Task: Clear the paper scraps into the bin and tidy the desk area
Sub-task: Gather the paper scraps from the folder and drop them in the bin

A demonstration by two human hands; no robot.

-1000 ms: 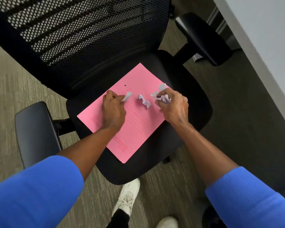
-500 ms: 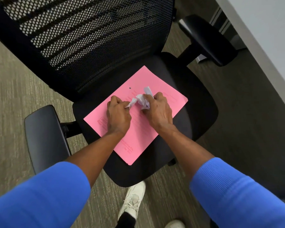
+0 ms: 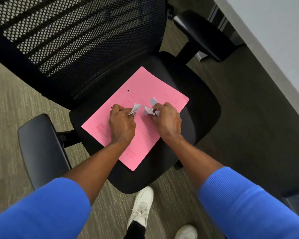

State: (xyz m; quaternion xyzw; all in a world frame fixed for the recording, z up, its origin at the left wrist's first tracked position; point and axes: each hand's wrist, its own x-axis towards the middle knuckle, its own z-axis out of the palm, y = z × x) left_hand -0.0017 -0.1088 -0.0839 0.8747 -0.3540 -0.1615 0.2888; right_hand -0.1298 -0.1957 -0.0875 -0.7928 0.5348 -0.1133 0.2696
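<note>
A pink sheet (image 3: 145,128) lies on the seat of a black office chair (image 3: 200,107). Over the sheet, my left hand (image 3: 122,125) is closed on a small crumpled white paper scrap (image 3: 135,108) that sticks out past the fingers. My right hand (image 3: 166,120) grips a bunch of crumpled white scraps (image 3: 149,110); one piece (image 3: 154,100) pokes up behind the knuckles. The two hands sit close together, a small gap between their scraps. No bin is in view.
The chair's mesh backrest (image 3: 76,40) rises behind the sheet, with armrests at left (image 3: 40,145) and upper right (image 3: 204,35). A pale desk edge (image 3: 273,54) runs along the right. My white shoes (image 3: 141,207) stand on the carpet below the seat.
The right hand reached to the left hand and gathered the loose middle scrap. The hands have since drawn slightly apart, each still holding its paper.
</note>
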